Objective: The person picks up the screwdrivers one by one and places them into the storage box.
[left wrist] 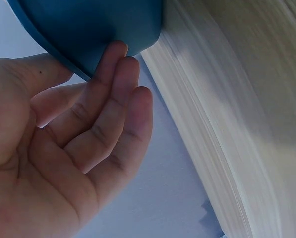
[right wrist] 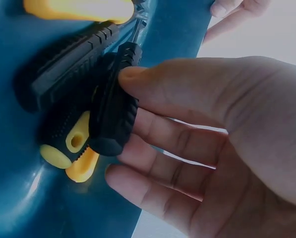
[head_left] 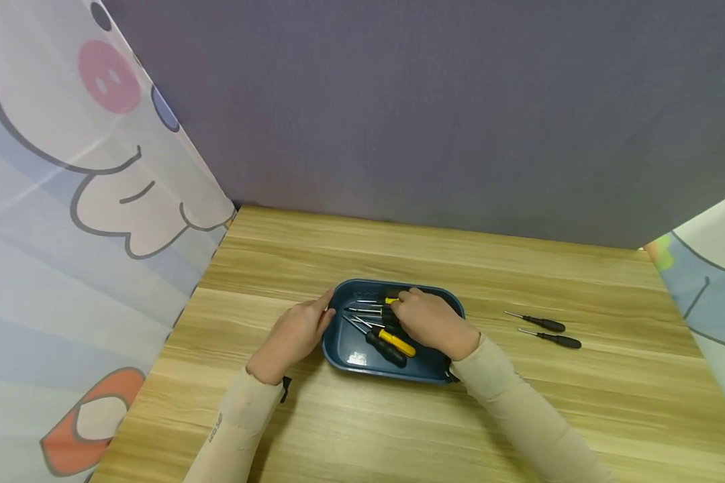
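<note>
My left hand (head_left: 293,335) holds the left end of a blue plastic tray (head_left: 346,349), thumb at the rim and the other fingers against the outer wall. Inside the tray lie several screwdrivers, among them one with a yellow handle (head_left: 399,342) and one with a black handle (head_left: 387,349). My right hand (head_left: 431,322) reaches over the tray's right half. In the right wrist view it pinches a black-handled screwdriver (right wrist: 110,119) between thumb and fingers. Beneath that handle sits a black and yellow handle (right wrist: 63,134) with a hole in its end.
Two small black-handled screwdrivers (head_left: 546,324) lie side by side on the wooden table (head_left: 628,376), right of the tray. A grey panel (head_left: 429,121) stands along the table's back edge. Cartoon-printed cloth (head_left: 97,282) hangs at the left, with more at the right.
</note>
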Demonstrator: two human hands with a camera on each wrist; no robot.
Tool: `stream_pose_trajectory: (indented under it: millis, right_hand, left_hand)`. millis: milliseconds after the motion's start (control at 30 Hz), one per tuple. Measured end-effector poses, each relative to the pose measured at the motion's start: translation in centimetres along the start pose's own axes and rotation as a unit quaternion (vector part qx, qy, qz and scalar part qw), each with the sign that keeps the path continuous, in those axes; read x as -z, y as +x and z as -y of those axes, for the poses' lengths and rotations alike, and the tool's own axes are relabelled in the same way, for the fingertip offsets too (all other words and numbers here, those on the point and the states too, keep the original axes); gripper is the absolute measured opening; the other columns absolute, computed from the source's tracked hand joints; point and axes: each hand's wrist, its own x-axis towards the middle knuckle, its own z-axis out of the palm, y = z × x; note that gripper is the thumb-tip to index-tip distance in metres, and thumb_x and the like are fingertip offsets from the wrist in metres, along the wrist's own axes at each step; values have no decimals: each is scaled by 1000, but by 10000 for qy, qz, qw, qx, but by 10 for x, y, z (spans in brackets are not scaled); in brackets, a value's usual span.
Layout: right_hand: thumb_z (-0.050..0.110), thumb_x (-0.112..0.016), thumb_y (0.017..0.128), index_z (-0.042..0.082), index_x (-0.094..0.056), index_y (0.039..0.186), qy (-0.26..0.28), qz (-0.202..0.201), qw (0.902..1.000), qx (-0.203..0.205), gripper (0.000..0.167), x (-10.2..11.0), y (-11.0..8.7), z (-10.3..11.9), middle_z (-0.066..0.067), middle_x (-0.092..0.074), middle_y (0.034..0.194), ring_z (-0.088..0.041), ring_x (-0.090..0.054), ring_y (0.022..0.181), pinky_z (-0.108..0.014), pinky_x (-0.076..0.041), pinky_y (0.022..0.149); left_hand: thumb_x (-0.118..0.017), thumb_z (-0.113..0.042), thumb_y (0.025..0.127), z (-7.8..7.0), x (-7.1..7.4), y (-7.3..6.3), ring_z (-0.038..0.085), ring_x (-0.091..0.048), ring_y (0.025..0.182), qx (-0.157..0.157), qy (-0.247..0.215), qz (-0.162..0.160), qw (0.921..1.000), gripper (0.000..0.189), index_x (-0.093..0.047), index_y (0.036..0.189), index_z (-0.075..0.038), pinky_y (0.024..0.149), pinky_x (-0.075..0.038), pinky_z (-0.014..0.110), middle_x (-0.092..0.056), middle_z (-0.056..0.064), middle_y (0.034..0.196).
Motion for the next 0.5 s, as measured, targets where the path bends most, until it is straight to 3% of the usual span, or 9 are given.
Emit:
stream_pose_trajectory:
  millis: [333, 500]
  right_hand:
    - [5, -65, 95, 7, -72, 91, 133, -99, 9999, -39, 8, -1, 1, -2, -4, -58, 78, -19, -56, 67, -31, -47, 55]
    - [6, -68, 93, 7, -73, 91, 129, -193, 9997, -3, 5, 1, 1, -3, -4, -61, 79, -19, -59, 68, -31, -49, 57]
  left_hand:
    - [-62, -14, 101, 0, -1, 0, 22, -68, 77, -16, -33, -57, 10000, 44, -54, 141, 3, 63, -55, 40, -71, 15, 96]
    - [-61, -13, 101, -1, -1, 0, 20, -66, 73, -3, -27, -33, 10000, 44, -54, 141, 3, 62, -54, 39, -70, 13, 90]
